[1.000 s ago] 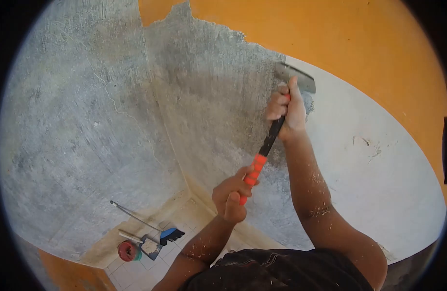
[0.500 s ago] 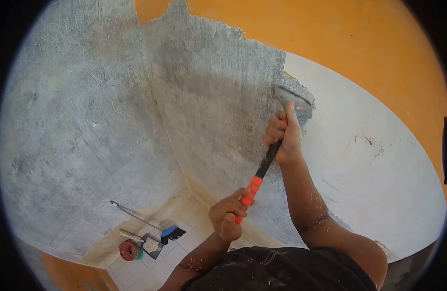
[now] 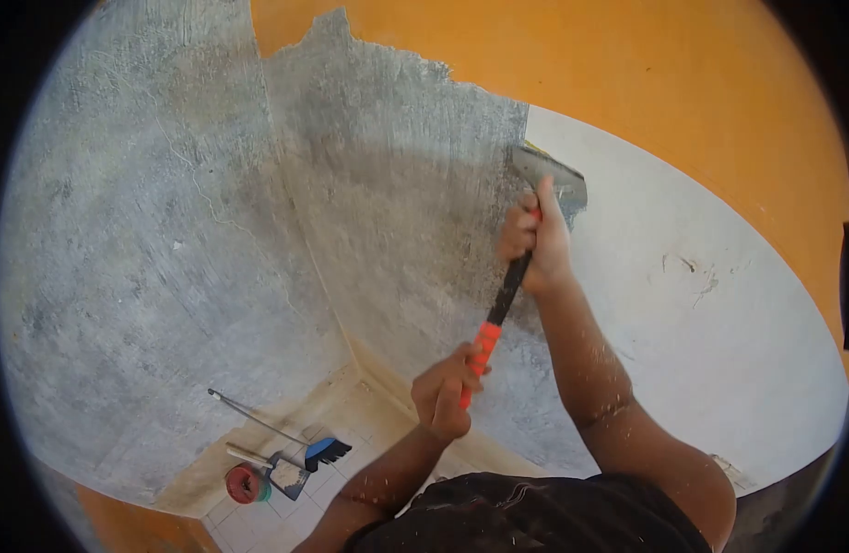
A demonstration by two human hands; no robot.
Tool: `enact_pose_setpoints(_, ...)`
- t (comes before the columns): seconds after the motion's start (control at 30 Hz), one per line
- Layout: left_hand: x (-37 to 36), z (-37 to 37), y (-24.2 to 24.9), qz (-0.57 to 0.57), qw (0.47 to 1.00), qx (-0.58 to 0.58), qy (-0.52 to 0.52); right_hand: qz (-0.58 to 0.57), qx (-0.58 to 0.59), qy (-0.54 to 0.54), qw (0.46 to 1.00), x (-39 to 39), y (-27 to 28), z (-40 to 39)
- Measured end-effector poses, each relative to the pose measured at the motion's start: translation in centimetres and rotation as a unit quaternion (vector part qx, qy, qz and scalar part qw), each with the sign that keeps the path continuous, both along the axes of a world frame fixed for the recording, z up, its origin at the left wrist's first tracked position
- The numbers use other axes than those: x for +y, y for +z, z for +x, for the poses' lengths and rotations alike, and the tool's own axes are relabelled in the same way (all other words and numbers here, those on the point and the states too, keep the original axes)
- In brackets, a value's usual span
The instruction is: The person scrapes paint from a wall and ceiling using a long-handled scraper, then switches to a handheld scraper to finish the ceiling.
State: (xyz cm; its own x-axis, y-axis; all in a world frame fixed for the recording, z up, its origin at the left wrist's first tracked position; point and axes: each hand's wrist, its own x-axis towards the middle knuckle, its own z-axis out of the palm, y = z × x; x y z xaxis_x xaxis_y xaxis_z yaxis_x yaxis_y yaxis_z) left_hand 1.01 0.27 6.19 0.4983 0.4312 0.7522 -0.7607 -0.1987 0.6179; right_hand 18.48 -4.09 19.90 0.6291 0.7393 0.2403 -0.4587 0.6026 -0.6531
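Observation:
Both my hands hold a long-handled scraper (image 3: 508,293) slanting up the wall. My right hand (image 3: 544,241) is closed round the upper handle, just below the head, with its thumb stretched up toward the blade. Lower down, my left hand (image 3: 443,394) is wrapped round the orange grip (image 3: 485,339). The wide metal blade (image 3: 568,181) lies against the wall, at the ragged border between bare grey plaster (image 3: 388,175) and white paint (image 3: 660,207). The blade and my right hand hide part of that border.
Orange paint (image 3: 572,55) covers the upper wall. At lower left, a broom (image 3: 325,452), a dustpan (image 3: 288,476) and a red and green round container (image 3: 245,484) are on the tiled floor (image 3: 300,518) by the wall corner. Pale flecks dot my arms.
The scraper blade has moved up along the wall, and both hands have risen with it, still gripping the handle. The view has shifted slightly.

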Motion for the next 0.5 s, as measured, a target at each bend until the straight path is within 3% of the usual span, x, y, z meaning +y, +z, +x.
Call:
enact_pose_setpoints(0.13,0.7,-0.6,1.2,-0.078,0.996,-0.051,-0.014,0.036,0.025,0.009,0.999,0.7,0.2,-0.3)
enact_pose_setpoints(0.27,-0.4,-1.5,-0.6,-0.072,0.994,-0.081,-0.008,0.059,0.052,0.021,0.997,-0.2,-2.1,-0.8)
enact_pose_setpoints(0.33,-1.3,-1.3,-0.8,-0.112,0.993,-0.031,-0.029,0.0,0.041,0.019,0.999,-0.8,-1.9,-1.4)
enact_pose_setpoints(0.37,-0.7,-0.4,-0.9,-0.058,0.998,-0.032,-0.005,-0.008,0.046,0.007,0.999,-0.7,-1.4,-0.8)
enact_pose_setpoints(0.5,0.2,0.0,0.7,-0.043,0.993,-0.1,-0.036,0.031,0.031,0.036,0.998,-0.1,0.3,0.0)
